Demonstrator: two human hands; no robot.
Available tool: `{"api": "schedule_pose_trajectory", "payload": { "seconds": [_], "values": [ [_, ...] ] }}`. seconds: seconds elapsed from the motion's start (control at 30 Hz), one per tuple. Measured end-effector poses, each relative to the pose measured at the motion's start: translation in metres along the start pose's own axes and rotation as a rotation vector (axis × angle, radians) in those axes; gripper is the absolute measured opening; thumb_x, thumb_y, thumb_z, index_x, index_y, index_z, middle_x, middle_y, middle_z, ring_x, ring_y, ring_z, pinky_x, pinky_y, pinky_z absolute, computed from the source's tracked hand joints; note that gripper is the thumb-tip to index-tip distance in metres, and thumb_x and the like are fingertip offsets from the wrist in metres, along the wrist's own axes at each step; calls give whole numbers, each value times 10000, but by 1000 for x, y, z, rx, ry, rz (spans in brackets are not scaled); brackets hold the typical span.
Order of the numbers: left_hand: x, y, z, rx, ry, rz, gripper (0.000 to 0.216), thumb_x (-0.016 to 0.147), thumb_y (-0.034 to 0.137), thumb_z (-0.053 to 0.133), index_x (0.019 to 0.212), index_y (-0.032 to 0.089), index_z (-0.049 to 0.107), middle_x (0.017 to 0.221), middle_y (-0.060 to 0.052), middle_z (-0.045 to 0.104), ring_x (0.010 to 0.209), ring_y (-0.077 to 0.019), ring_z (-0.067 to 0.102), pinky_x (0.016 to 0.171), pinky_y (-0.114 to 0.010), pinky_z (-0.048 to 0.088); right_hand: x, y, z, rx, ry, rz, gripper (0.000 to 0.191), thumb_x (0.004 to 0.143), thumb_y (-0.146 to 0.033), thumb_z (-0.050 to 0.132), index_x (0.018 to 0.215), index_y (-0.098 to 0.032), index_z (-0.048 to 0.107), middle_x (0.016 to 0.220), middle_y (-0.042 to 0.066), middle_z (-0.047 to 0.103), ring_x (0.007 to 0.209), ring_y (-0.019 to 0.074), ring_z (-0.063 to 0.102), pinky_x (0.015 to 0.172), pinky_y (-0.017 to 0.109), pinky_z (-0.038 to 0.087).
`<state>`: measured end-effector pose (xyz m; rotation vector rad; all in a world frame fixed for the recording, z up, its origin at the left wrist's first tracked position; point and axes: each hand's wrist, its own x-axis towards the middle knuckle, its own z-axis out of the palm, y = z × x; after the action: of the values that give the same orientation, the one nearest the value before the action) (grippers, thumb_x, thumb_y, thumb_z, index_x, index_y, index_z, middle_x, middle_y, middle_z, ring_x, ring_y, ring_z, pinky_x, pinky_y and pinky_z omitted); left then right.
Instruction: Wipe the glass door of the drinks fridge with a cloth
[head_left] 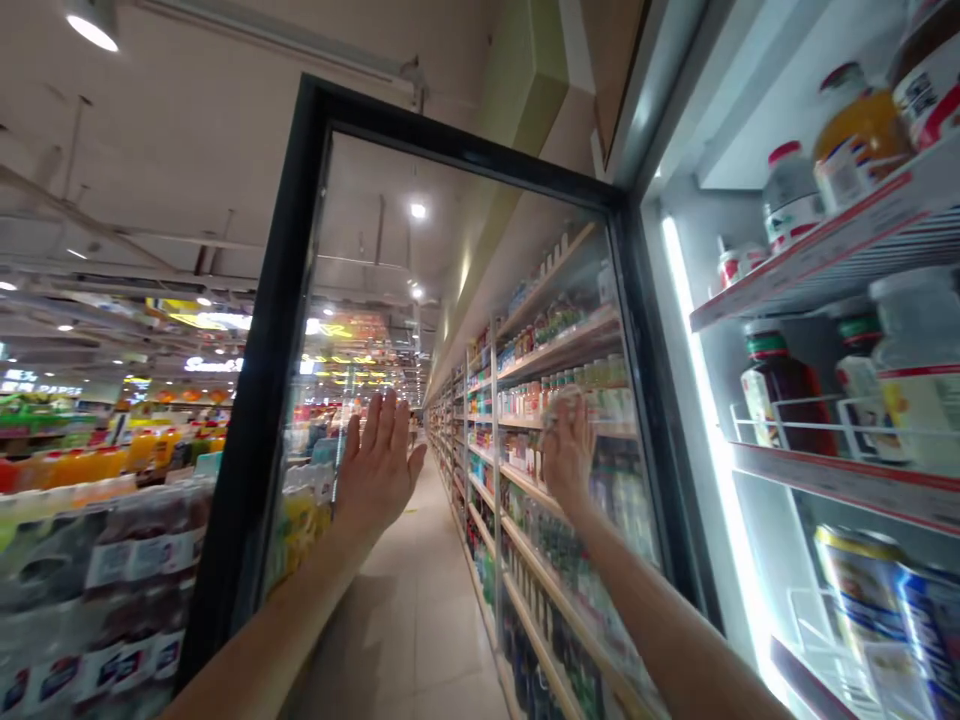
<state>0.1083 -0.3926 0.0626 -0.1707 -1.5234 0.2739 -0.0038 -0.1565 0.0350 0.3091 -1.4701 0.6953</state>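
Door (259,400) of cooler (825,250) stands wide open, left hand (379,465) flat with grip wide on the glass (450,320), right hand (568,455) beside it, grip too blurred to tell.

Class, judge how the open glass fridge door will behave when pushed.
The door probably swings rigidly as one piece, given its black frame. It likely pivots at the fridge side. The left hand, flat on smooth glass, may slip.

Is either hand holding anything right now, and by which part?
Left hand holds nothing: its open palm lies flat on the glass door. Right hand seems to press a pale cloth against the glass under its fingers; too blurred to confirm.
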Motion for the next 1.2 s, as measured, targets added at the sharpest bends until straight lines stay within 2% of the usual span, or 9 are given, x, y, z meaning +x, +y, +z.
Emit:
{"api": "schedule_pose_trajectory", "payload": {
  "seconds": [0.13, 0.27, 0.33, 0.5, 0.7, 0.9, 1.07, 1.13, 1.2],
  "values": [
    [-26, 14, -4, 39, -21, 42, 613, 912, 357, 354, 1435, 113, 148, 1448, -168, 290, 1373, -270, 191, 1091, -496, 204, -34, -27, 4, 40, -147, -367, 502, 852, -229, 387, 1352, -275, 396, 1479, 57, 299, 1387, 239, 191, 1095, 500, 206],
    [-60, 31, -9, 65, -76, 78, 660, 902, 355, 387, 1444, 127, 88, 1438, -150, 320, 1366, -271, 214, 1087, -484, 215, -37, 2, -6, -4, -5, 40, 516, 861, -221, 328, 1375, -208, 365, 1470, 141, 290, 1368, 306, 224, 1025, 616, 233],
    [-66, 35, -10, 78, -82, 74, 682, 897, 348, 403, 1444, 125, 63, 1439, -151, 315, 1360, -274, 229, 1084, -486, 217, -42, 5, -9, 2, 36, 122, 526, 856, -220, 332, 1381, -203, 355, 1485, 146, 248, 1373, 321, 203, 1014, 627, 243],
    [-66, 31, -11, 57, -88, 71, 683, 892, 338, 416, 1446, 141, 68, 1448, -140, 300, 1361, -275, 225, 1085, -482, 222, -76, -9, -9, 59, -175, -381, 527, 830, -175, 401, 1338, -313, 405, 1480, 43, 293, 1380, 240, 217, 1096, 517, 205],
    [-108, 41, -11, 25, -97, 33, 669, 888, 330, 406, 1444, 134, 90, 1437, -149, 313, 1372, -256, 187, 1110, -491, 163, -91, 30, -16, -64, 106, 100, 529, 870, -203, 334, 1398, -234, 312, 1482, 147, 252, 1364, 316, 231, 1006, 613, 276],
    [-122, 45, -10, 37, -116, 22, 689, 883, 351, 421, 1445, 140, 83, 1437, -143, 314, 1372, -259, 183, 1111, -484, 168, -140, -18, -19, 49, -226, -385, 505, 835, -169, 423, 1318, -317, 431, 1469, 51, 314, 1372, 265, 236, 1081, 537, 224],
    [-150, 51, -18, 30, -143, 4, 673, 881, 292, 438, 1444, 145, 99, 1413, -145, 356, 1365, -258, 195, 1107, -489, 186, -149, 14, -27, -87, 9, 75, 520, 876, -187, 344, 1395, -219, 319, 1481, 160, 248, 1366, 331, 223, 990, 639, 278],
    [-162, 54, -19, 51, -144, 25, 677, 876, 299, 451, 1442, 139, 115, 1396, -142, 382, 1363, -254, 199, 1114, -486, 170, -160, 5, -28, -65, -62, 19, 524, 870, -186, 362, 1390, -231, 332, 1481, 141, 258, 1367, 330, 227, 1001, 616, 295],
    [-167, 55, -20, 71, -145, 34, 682, 875, 318, 456, 1441, 137, 121, 1387, -139, 393, 1360, -252, 206, 1117, -484, 163, -176, -10, -28, 9, -204, -223, 524, 845, -165, 411, 1352, -295, 394, 1458, 77, 331, 1362, 297, 258, 1044, 564, 287]
  ]
}}
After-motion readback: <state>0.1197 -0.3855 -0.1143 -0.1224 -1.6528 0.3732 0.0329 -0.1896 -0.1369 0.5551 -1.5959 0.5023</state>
